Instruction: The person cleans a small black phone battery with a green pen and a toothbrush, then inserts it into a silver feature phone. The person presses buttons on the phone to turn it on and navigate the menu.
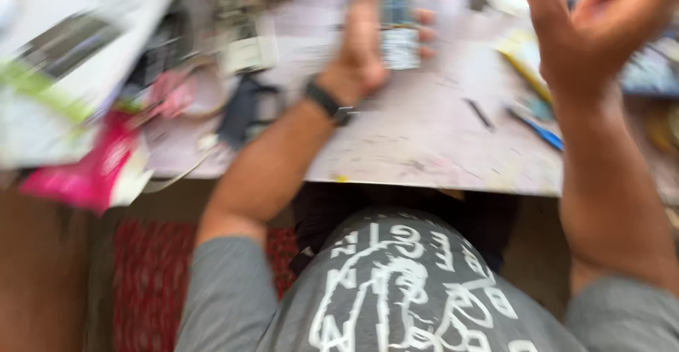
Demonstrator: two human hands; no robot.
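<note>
Everything here is smeared by motion, so fine detail is lost. At the left of the frame a heap of glossy white and green papers (64, 62) and a bright pink packet (88, 168) spills over the edge of the desk (424, 147), with dark tangled clutter (240, 108) crowding in just left of the left hand (364, 48). That hand, a black wristband (327, 102) on its wrist, has its fingers (426, 34) wrapped around a small flat rectangular card (400, 30), blue-green above and pale below, at the top centre of the frame; its long axis runs up and down the picture. The desk top is pale, matte and paint-stained. A dark pen (479, 114) and a blue pen (541, 131) lie slantwise at mid-right. The right hand (594, 27) is raised at upper right, fingers spread and empty.
</note>
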